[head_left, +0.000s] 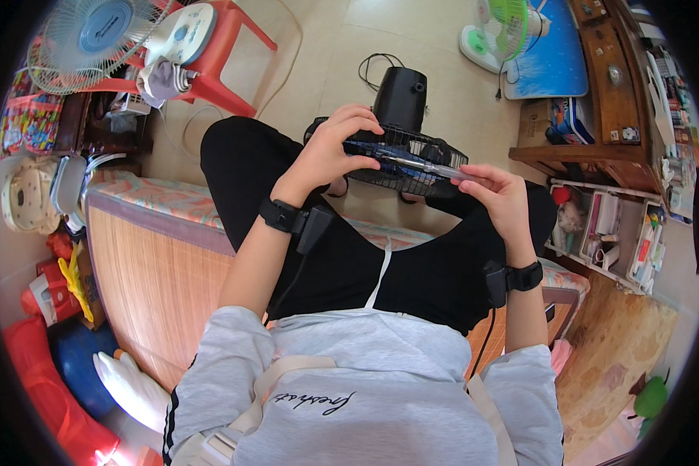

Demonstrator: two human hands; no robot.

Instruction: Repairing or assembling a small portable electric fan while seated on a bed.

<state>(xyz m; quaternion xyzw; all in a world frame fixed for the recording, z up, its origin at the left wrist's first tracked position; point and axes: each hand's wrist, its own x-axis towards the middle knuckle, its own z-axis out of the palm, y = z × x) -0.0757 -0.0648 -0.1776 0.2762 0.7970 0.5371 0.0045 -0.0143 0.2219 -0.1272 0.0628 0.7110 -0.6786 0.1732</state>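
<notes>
1. Clock set on the lap, 12 straight ahead. Black fan (421, 180) at 12 to 1, its wire guard seen near edge-on between the knees in black trousers (326, 268).
2. Dark cylindrical part (401, 97) just beyond the guard, leaning slightly to 12. Black cable (380, 55) looped on the floor at its 10.
3. Left hand (338, 145) at the guard's 9 o'clock end: gripping the fan's rim, fingers over the far edge, thumb on the near side. (Can't tell whether the thumb also touches the shaft.)
4. Right hand (495, 190) at the guard's 3 to 4: closed in a fingertip pinch on the handle of a screwdriver (445, 170).
5. Screwdriver: translucent handle, bright shaft, lies across the guard and points to about 9. (Tip too small to tell if it's seated in anything.)
6. Black wrist units on both forearms: left unit (283, 216), right unit (526, 276).
7. Surroundings: red stool (224, 70) at 11, green fan (511, 27) at 1, wooden cabinet (617, 85) at 2, woven mat (155, 272) at 9.
</notes>
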